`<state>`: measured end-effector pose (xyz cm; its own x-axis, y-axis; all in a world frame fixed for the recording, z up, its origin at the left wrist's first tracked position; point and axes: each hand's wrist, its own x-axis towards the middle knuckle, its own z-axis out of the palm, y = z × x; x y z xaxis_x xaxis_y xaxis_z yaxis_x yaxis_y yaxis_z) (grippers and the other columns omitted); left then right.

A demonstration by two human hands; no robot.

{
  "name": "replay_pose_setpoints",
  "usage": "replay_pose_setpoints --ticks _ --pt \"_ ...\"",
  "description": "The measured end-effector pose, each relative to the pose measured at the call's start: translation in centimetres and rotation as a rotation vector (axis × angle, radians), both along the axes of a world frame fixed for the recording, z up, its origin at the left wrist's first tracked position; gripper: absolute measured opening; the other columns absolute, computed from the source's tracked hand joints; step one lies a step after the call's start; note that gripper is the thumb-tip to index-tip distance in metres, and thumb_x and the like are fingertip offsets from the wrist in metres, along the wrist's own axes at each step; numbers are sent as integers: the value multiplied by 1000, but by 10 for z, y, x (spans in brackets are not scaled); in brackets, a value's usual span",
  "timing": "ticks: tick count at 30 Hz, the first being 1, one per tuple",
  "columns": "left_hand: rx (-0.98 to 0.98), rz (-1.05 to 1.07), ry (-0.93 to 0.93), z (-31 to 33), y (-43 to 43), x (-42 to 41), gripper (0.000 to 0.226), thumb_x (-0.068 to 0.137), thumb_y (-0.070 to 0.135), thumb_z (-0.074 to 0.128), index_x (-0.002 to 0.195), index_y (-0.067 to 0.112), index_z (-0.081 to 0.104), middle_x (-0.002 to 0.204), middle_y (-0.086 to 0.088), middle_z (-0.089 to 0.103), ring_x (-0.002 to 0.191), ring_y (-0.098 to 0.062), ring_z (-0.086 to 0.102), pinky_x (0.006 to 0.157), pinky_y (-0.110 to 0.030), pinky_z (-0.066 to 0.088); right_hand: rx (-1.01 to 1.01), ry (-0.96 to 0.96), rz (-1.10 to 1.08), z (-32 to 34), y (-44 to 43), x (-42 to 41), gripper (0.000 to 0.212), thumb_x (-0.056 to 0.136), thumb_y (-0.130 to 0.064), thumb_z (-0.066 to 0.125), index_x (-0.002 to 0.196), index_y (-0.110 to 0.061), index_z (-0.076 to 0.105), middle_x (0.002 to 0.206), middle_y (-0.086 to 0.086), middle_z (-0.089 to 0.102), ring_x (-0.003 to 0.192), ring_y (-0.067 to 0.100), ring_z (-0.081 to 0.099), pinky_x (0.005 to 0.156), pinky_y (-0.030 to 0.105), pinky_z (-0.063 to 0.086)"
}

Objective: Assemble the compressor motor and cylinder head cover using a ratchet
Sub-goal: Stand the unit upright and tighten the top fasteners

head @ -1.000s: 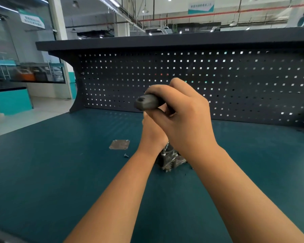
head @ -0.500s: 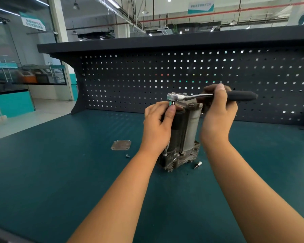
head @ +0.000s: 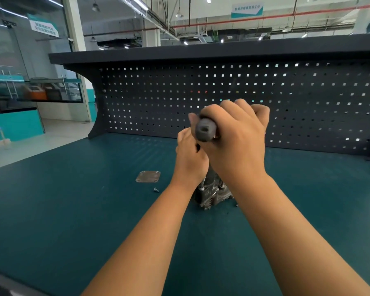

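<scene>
The compressor motor stands upright on the green bench, mostly hidden behind my hands; only its dark metal base (head: 212, 195) shows. My right hand (head: 237, 146) grips the ratchet's black handle (head: 205, 130), whose butt end points toward me. The ratchet head is hidden. My left hand (head: 190, 159) is curled around the upper part of the motor, just left of and below the right hand. A flat square metal cover plate (head: 148, 176) lies on the bench to the left, with a small screw (head: 156, 190) near it.
A dark pegboard back wall (head: 308, 107) with a shelf on top closes the far side of the green bench top (head: 73, 210). A small dark bit (head: 236, 205) lies right of the motor base. The workshop floor opens to the left.
My right hand has swung the ratchet handle from pointing right back round toward me, covering the motor top. The left hand stays on the motor.
</scene>
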<state>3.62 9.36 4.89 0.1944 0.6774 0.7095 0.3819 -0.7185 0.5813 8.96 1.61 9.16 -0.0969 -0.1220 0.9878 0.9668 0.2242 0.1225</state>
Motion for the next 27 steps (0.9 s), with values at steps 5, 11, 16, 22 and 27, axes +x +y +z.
replay_pose_setpoints --ticks 5,11,16,22,27 --pt "69 -150 -246 -1 -16 -6 27 97 32 41 96 20 65 90 25 55 103 -10 42 88 -20 34 -176 730 903 -6 2 21 19 88 -31 49 73 -21 55 63 -17 58 62 3 51 66 26 45" --pt "52 -144 -196 2 -21 -7 27 99 27 42 103 15 67 95 20 55 108 -12 41 98 -33 35 -265 1124 1237 1 8 38 25 91 -16 52 67 -11 56 55 -6 57 48 6 52 52 18 44" --pt "-12 -152 -227 2 -21 -7 27 98 33 40 79 22 56 79 19 50 103 -14 41 92 -42 40 -74 338 492 -10 -4 6 26 85 -29 56 62 -19 52 58 -14 51 62 -4 48 69 31 37" --pt "-18 -162 -246 3 -19 -8 27 101 24 39 83 17 59 83 24 52 103 -18 42 93 -43 40 -69 224 289 -4 -2 13 34 87 -31 55 59 -12 52 52 -7 51 58 3 49 67 31 30" --pt "-5 -157 -235 3 -23 -8 31 101 23 36 104 10 63 94 21 50 113 -14 40 103 -42 33 -399 933 1121 3 2 40 35 93 -24 51 61 -16 64 54 -5 63 53 5 60 56 16 48"
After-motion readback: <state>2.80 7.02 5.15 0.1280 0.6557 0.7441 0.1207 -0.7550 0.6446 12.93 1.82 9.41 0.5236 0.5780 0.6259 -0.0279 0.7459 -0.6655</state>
